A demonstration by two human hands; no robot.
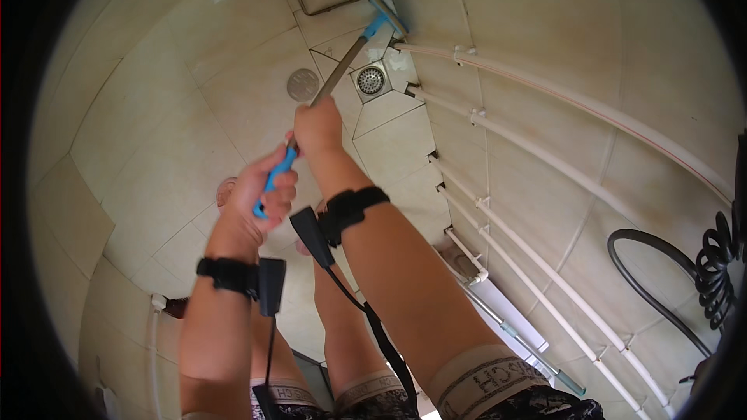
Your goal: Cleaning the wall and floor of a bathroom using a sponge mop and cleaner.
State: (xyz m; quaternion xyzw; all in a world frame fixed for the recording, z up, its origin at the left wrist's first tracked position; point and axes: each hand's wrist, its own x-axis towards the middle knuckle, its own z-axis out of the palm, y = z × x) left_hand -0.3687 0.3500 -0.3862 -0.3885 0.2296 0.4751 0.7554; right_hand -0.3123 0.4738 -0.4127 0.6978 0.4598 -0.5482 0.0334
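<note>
My left hand (271, 189) is closed around the blue grip end of a long-handled floor brush or squeegee. Further up, my right hand (318, 128) grips the grey metal handle (344, 64). The tool's blue head (390, 16) rests in the far corner, where the tiled floor meets the walls; whether it has bristles or a blade I cannot tell. Just this side of the head, a round metal floor drain (371, 80) sits in the floor beside the handle. A round metal cover (303, 85) lies flush in the tiles on the handle's other side.
Several white pipes (525, 140) run along the right wall and enter the floor. A coiled black hose (715, 268) hangs at the far right. A pole with a green end (569, 382) leans at the lower right. My feet stand on the floor tiles (157, 146) below my hands.
</note>
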